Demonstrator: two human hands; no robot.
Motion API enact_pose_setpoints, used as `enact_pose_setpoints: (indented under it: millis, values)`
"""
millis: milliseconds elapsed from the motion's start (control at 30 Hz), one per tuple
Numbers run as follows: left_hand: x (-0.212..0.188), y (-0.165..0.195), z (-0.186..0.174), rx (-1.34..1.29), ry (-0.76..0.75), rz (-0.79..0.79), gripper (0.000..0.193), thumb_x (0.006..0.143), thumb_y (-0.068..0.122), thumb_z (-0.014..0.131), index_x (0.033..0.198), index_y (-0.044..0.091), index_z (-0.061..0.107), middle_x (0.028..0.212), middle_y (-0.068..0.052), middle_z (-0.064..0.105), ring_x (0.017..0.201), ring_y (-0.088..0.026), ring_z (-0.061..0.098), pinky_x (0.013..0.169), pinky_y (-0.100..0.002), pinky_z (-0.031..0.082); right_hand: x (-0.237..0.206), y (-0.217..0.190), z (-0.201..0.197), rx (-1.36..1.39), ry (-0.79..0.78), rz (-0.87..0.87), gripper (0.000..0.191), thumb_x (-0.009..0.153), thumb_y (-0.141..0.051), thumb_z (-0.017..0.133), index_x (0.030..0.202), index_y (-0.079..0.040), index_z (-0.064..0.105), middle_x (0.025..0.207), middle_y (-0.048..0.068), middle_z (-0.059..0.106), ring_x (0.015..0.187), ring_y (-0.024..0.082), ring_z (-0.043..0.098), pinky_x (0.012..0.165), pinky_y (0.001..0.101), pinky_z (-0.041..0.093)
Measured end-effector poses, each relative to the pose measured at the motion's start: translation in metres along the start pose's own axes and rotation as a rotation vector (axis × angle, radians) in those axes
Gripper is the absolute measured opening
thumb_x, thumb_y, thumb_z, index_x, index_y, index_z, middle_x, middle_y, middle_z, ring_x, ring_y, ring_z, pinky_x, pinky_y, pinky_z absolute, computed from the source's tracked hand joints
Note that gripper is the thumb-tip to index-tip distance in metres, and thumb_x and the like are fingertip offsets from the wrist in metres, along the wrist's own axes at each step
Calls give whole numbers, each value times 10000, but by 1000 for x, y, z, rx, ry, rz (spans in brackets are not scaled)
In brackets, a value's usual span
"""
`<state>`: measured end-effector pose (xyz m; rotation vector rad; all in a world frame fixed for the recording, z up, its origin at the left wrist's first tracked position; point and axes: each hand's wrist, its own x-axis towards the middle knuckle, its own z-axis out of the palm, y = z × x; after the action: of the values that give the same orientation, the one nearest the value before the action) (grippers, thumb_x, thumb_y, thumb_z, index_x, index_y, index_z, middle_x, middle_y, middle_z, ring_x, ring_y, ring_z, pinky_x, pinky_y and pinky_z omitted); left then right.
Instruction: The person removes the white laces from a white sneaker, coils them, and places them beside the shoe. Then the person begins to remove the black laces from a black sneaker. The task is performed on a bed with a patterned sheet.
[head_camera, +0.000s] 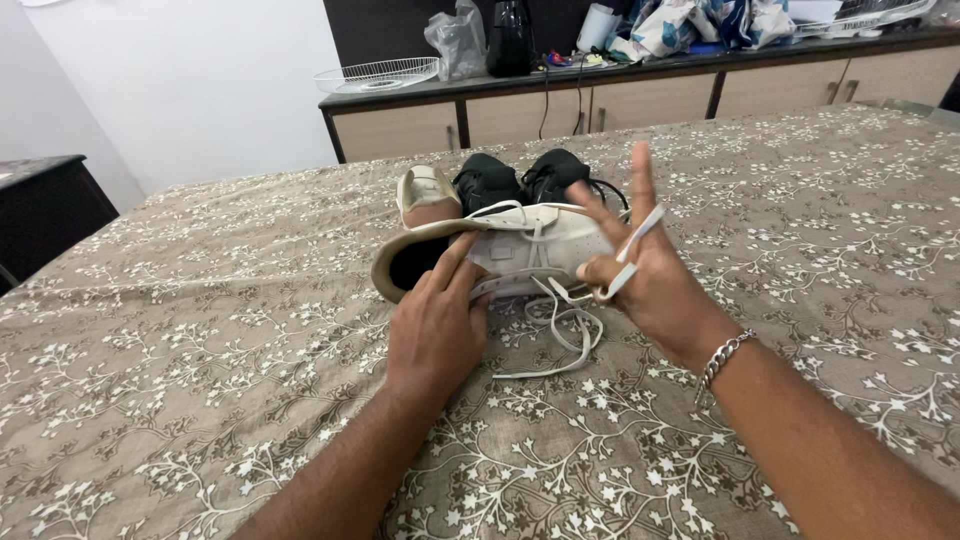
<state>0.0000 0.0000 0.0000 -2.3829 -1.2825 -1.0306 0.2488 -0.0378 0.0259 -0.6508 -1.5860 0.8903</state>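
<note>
A white sneaker (530, 250) lies on its side on the patterned bedspread (200, 340), its opening facing left. My left hand (437, 325) presses on the shoe's collar, fingers at the rim of the opening. My right hand (640, 270) is raised beside the shoe's toe end with a white shoelace (632, 252) looped around its fingers, index finger pointing up. Loose lace (560, 335) trails on the cloth below the shoe. A metal bracelet sits on my right wrist.
Behind the white sneaker lie a second white shoe (428, 195) and a pair of black shoes (520, 178). A dark-topped cabinet (640, 95) at the back carries a wire basket (378, 74), plastic bags and cloth. A dark side table (45, 205) stands at left.
</note>
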Motion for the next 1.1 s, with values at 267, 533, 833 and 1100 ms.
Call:
enact_pose_setpoints:
  millis: [267,533,833,1100]
  values:
    - [0,0,1,-5,12,6,478,868,155,729,1289,-20,589,1518,-65,485,958,-218,678,807,-394,599,7,-41,27,-1333,363,439,778,936,-273,718,1597,-271,308,1271,122,670,1055,296,711,820,423,548]
    - [1,2,-3,-9,31,-1,486,855,160,734,1288,-11,593,1503,-52,503,980,-229,679,794,-397,592,14,-19,35,-436,7,268,494,889,-443,780,1252,-115,708,906,33,761,782,114,684,715,343,569]
    - [-1,0,-1,-10,74,41,427,864,159,740,1233,-14,614,1497,-83,520,1015,-238,677,837,-396,584,21,-33,54,-1213,349,297,238,933,-398,671,1107,-259,754,832,51,754,739,245,715,645,421,529]
    - [0,-1,1,15,48,39,487,813,115,737,1268,-1,608,1528,-92,495,979,-228,691,808,-388,606,14,-26,64,-886,-52,-4,244,909,-286,717,1027,-74,742,793,81,755,663,200,697,636,402,538]
